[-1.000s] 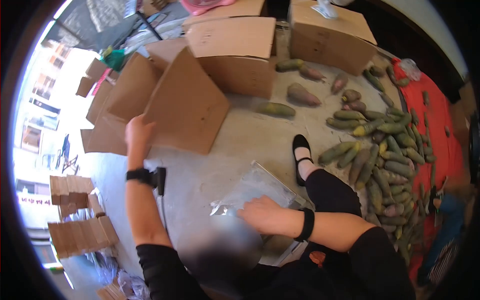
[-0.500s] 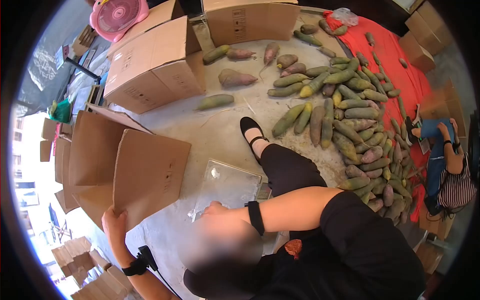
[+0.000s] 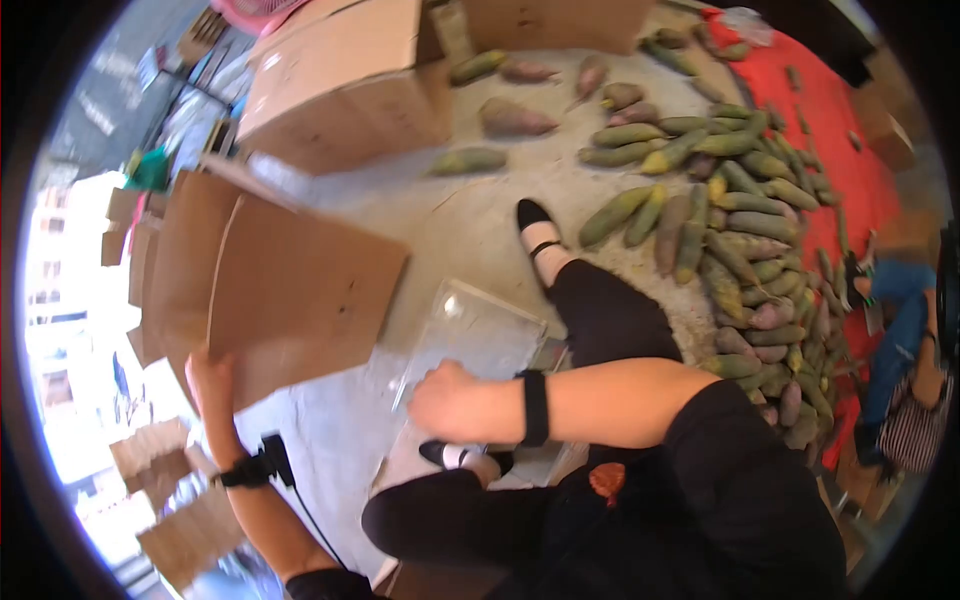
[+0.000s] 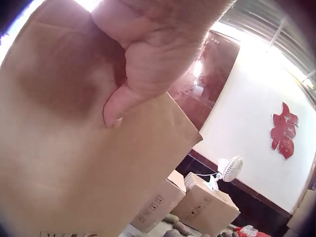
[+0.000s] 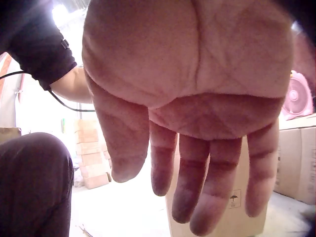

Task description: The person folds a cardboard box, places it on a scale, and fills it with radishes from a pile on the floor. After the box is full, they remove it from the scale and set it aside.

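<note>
My left hand (image 3: 210,385) grips the near edge of an upright cardboard box (image 3: 300,290). In the left wrist view its thumb lies flat against the cardboard face (image 4: 64,163), while the other fingers are hidden behind the edge. My right hand (image 3: 455,400) hangs in front of my body and overlaps a flat plate (image 3: 480,325) covered with clear plastic on the floor. From the right wrist, the palm and loosely spread fingers of this hand (image 5: 197,123) show, with nothing held. The box side stands beyond those fingers.
Many long green and purplish radishes (image 3: 750,225) lie heaped at right, partly on a red sheet (image 3: 850,190). Another large box (image 3: 340,90) stands at the back. Flattened cardboard (image 3: 190,530) lies at lower left. Another person (image 3: 900,350) is at the far right.
The head view has swung about. My left hand has shifted from the box's upper edge to its near edge, and the box is turned. My right hand has come away from the clear plastic.
</note>
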{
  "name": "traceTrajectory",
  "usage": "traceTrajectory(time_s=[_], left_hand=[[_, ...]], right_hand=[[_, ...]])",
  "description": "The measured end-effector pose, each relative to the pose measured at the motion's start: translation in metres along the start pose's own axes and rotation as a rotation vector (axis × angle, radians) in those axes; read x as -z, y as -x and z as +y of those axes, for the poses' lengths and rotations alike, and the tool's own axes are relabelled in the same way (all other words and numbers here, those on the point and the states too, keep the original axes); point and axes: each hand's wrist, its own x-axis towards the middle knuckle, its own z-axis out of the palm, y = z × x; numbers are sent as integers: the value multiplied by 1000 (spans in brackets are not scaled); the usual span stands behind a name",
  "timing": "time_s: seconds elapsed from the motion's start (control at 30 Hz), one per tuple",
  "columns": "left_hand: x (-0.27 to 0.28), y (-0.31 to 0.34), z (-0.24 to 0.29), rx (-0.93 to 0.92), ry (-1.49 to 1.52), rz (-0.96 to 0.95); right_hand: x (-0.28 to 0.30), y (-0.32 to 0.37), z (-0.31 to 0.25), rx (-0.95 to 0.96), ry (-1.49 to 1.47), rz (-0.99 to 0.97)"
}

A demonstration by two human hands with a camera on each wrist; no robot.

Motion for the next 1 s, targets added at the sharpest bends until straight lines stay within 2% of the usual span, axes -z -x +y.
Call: traceTrajectory(time_s=[0.07,0.13,0.2,0.27,0.4,0.63,0.7,0.73,0.77,0.83,0.97,1.0], left_hand=[[20,1,13,62,102,-16],[32,7,12,139,125,-33],[39,15,5,254,446,-123],[47,28,1,281,440,-119],[63,51,17,319,468,-99],[107,96,61,307,497,-69],[119,115,82,287,382,-27],[127,125,92,276,319,-45],[133,136,101,261,258,-61],[134,161,123,132,275,48],[130,203,148,123,320,-21],[131,212,157,192,354,-86]], right_hand=[[2,-6,2,-24,-89,-84],[5,-4,3,19,-93,-80],[8,1,3,30,-95,-69],[9,4,2,51,6,-88],[-6,-2,5,43,-43,-91],[-8,-2,3,56,-73,-131],[-5,-2,-2,32,-74,-163],[1,2,-7,40,-21,-239],[5,3,-11,45,31,-313],[-8,-2,-18,17,54,-306],[-26,-5,-24,15,87,-408],[-36,-9,-26,22,103,-470]])
